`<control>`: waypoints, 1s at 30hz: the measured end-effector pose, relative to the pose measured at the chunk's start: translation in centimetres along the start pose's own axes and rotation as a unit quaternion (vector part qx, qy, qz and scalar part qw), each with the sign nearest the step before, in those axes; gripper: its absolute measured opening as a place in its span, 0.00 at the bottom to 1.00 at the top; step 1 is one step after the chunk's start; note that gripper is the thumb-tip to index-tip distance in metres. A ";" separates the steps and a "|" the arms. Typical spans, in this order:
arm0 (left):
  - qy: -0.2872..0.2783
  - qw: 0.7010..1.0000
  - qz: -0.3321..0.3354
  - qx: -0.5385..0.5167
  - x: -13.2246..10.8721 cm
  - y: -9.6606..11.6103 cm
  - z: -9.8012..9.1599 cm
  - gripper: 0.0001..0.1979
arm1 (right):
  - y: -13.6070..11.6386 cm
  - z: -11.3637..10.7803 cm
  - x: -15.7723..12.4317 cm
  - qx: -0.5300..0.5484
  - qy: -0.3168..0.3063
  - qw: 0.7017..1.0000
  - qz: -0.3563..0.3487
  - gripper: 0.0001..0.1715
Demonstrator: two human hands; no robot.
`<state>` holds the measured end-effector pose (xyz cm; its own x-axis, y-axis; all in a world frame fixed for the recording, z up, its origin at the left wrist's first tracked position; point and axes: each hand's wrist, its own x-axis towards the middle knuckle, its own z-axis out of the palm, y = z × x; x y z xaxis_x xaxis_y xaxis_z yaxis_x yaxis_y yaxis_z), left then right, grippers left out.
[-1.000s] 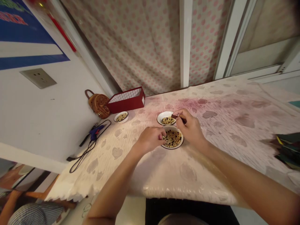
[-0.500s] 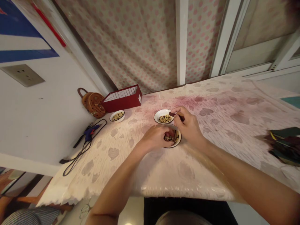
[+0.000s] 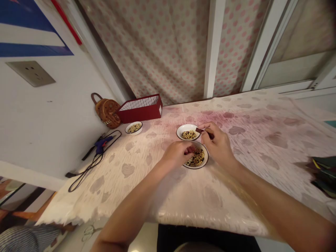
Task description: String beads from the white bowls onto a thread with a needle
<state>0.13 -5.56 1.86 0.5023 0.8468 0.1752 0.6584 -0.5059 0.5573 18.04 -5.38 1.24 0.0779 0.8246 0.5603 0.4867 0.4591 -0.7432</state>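
Observation:
My left hand (image 3: pixel 176 154) is over the left side of the near white bowl (image 3: pixel 205 163), fingers curled together. Whatever they hold, if anything, is hidden. Mixed yellow and dark beans or kernels (image 3: pixel 197 158) lie in that bowl. Just behind it stands a second white bowl (image 3: pixel 181 128) with a smaller heap of the same mix (image 3: pixel 189 134). At the right rim of this second bowl, my right hand (image 3: pixel 218 140) is closed on a dark red-brown strip (image 3: pixel 199 130), whose material I cannot make out. One end of the strip sticks out toward the bowl.
A third bowl (image 3: pixel 134 132) of the mix stands to the left, before a red open box (image 3: pixel 141 112) and a brown backpack-shaped bag (image 3: pixel 108 112). A blue glue gun (image 3: pixel 101 144) with its cord lies by the wall. Dark green pieces (image 3: pixel 325 175) lie far right.
My left hand has drawn up and left out of the near bowl's beans, so more of them show. The right hand keeps its grip on the strip. The camera view has shifted slightly.

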 end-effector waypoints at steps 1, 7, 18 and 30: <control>0.009 1.000 -0.004 -0.026 0.0 -0.1 0.1 0.07 | 0.0 0.0 0.0 0.001 -0.001 1.000 -0.001 0.10; 0.064 0.941 -0.027 -0.333 0.1 -0.6 0.6 0.11 | -0.1 0.1 -0.3 0.013 -0.020 1.000 -0.003 0.10; 0.077 0.801 -0.104 -0.584 0.5 -1.3 0.6 0.22 | -0.2 0.4 -0.7 0.033 -0.083 0.996 -0.026 0.08; 0.082 0.801 -0.107 -0.584 0.6 -1.4 0.7 0.23 | 0.3 0.7 -0.7 0.045 -0.107 0.993 -0.036 0.08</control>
<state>-0.15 -4.47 0.64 0.3037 0.9524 0.0252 -0.3017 0.0710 0.9508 17.55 -5.62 0.36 -0.1447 0.8354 0.5303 0.4034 0.5392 -0.7393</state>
